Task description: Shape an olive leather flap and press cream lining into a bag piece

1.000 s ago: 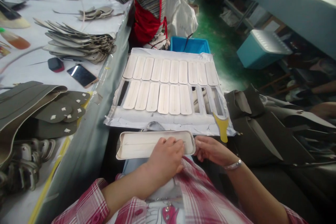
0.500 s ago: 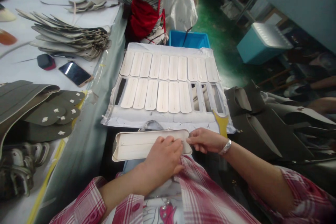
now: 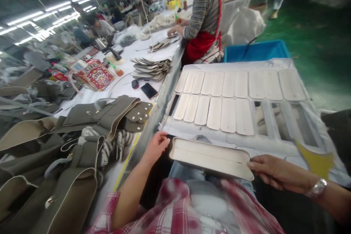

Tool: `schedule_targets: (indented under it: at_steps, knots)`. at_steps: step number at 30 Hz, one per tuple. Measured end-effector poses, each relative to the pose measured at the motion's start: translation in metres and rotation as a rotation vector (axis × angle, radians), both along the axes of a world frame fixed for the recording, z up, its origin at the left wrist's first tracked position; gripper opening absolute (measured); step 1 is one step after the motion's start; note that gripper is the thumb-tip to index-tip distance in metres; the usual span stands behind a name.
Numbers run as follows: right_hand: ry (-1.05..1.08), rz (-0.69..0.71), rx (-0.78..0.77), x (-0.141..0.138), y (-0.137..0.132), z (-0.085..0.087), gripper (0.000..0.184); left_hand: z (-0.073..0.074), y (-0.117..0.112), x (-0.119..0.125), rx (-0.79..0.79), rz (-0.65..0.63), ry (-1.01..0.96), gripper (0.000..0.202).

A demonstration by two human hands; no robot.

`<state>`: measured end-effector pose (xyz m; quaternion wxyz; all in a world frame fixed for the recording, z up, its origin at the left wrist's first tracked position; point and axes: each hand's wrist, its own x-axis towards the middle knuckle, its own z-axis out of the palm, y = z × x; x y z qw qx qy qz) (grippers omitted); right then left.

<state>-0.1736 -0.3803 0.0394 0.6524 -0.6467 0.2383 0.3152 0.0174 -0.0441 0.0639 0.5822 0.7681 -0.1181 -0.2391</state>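
Observation:
A long cream strip piece (image 3: 210,157) with a raised edge lies across my lap. My right hand (image 3: 276,173) grips its right end, fingers closed on the edge. My left hand (image 3: 156,147) is off the strip, at its left end beside the table edge, fingers curled loosely and holding nothing that I can see. Beyond the strip lies a white board (image 3: 274,142) carrying two rows of similar cream strips (image 3: 227,114), with several vacant slots at the right. A yellow scraper (image 3: 315,161) rests at the board's near right corner.
Grey-green bag panels (image 3: 90,117) and straps are piled on the white worktable at left. A phone (image 3: 148,90) and a stack of flat pieces (image 3: 152,67) lie farther back. A person in a red apron (image 3: 204,25) works at the table. A blue bin (image 3: 255,50) stands behind the board.
The camera has swung left and up. My left hand has come off the strip's top and moved to its left end. My right hand still holds the right end.

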Motion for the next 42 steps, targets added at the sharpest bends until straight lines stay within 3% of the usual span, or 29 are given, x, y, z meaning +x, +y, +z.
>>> schedule_targets:
  at_steps: [3, 7, 12, 16, 23, 26, 28, 30, 32, 34, 37, 39, 42]
  knots:
    - [0.016, -0.018, 0.049, 0.000, -0.003, -0.001, 0.047, -0.012, 0.011, 0.017, 0.014, -0.222, 0.290, 0.047]
    - [0.105, 0.030, 0.079, 0.005, -0.010, 0.008, 0.040, -0.009, -0.001, 0.024, 0.056, -0.364, 0.318, 0.045]
    - [0.214, 0.038, -0.003, 0.014, -0.007, 0.023, 0.048, 0.001, -0.009, 0.039, 0.158, -0.530, 0.423, 0.045]
    - [0.319, 0.018, 0.028, 0.023, -0.009, 0.028, 0.045, -0.004, -0.014, 0.054, 0.194, -0.686, 0.555, 0.049]
    - [0.313, -0.017, 0.099, 0.025, -0.009, 0.022, 0.045, -0.010, -0.019, 0.064, 0.258, -0.748, 0.552, 0.059]
    - [0.222, 0.001, 0.027, 0.016, -0.007, 0.022, 0.045, 0.005, -0.021, 0.071, 0.403, -0.849, 0.433, 0.066]
    - [0.144, 0.072, -0.055, 0.010, -0.009, 0.023, 0.042, 0.021, -0.034, 0.071, 0.549, -0.975, 0.173, 0.070]
    - [-0.019, 0.120, -0.211, 0.006, -0.014, 0.024, 0.037, 0.036, -0.061, 0.063, 0.591, -1.067, -0.170, 0.069]
    - [-0.242, 0.086, -0.383, 0.005, -0.018, 0.026, 0.045, 0.044, -0.096, 0.045, 0.507, -1.132, -0.402, 0.065]
    - [-0.421, 0.024, -0.446, 0.006, -0.018, 0.026, 0.054, 0.041, -0.133, 0.022, 0.415, -1.223, -0.478, 0.057]
    - [-0.566, 0.083, -0.492, 0.010, -0.010, 0.028, 0.034, 0.027, -0.170, -0.005, 0.320, -1.336, -0.485, 0.049]
    - [-0.643, 0.177, -0.602, 0.012, -0.004, 0.031, 0.022, 0.020, -0.178, -0.013, 0.299, -1.349, -0.477, 0.050]
    - [-0.706, 0.258, -0.695, 0.013, 0.000, 0.035, 0.022, 0.016, -0.174, -0.015, 0.300, -1.320, -0.440, 0.051]
